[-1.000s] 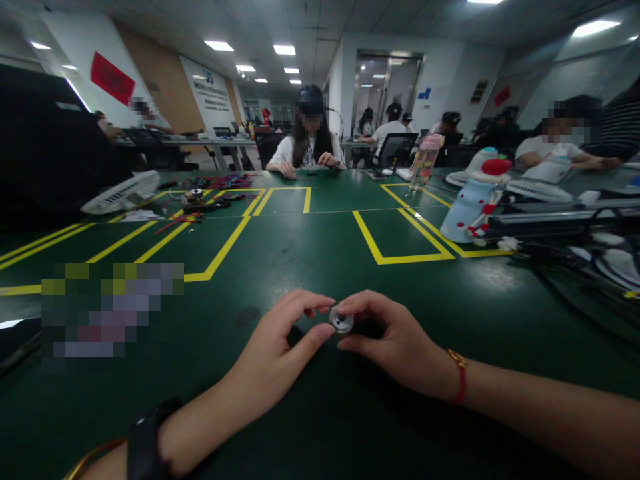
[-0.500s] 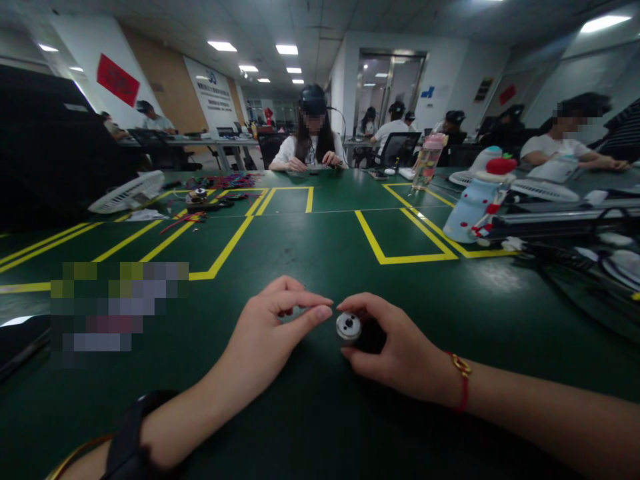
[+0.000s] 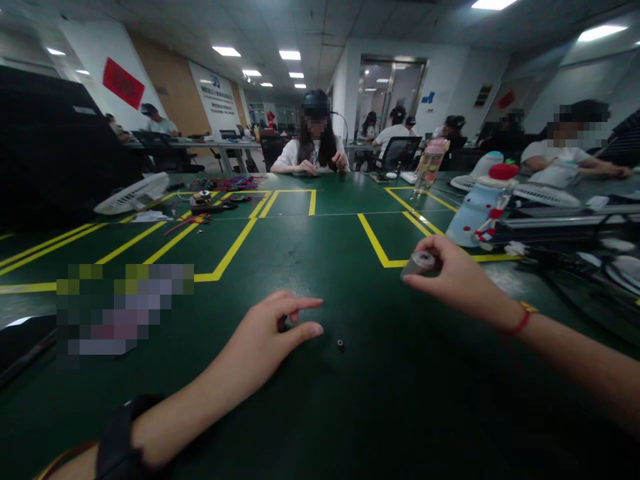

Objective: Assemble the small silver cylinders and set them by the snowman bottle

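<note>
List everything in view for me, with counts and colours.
Metal cylinder: one, grey, in right hand
Small part: one, dark, between hands
Table: one, green, below
Tape outlines: several, yellow, on table
Wires: many, red and dark, far left
Fans: three, white, both sides
Bottles: two, blue and pink, right
Chairs: several, black, background
Posters: two, red, walls
Ceiling lights: several, white, overhead
People: several, white or dark clothes, beyond
Left hand: one, black wristband, centre-left
Right hand: one, red bracelet, right

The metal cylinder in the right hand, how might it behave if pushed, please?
The metal cylinder is probably stiff and perhaps heavy for its size, given its metallic look. Laid down, its round side would likely let it roll.
</note>
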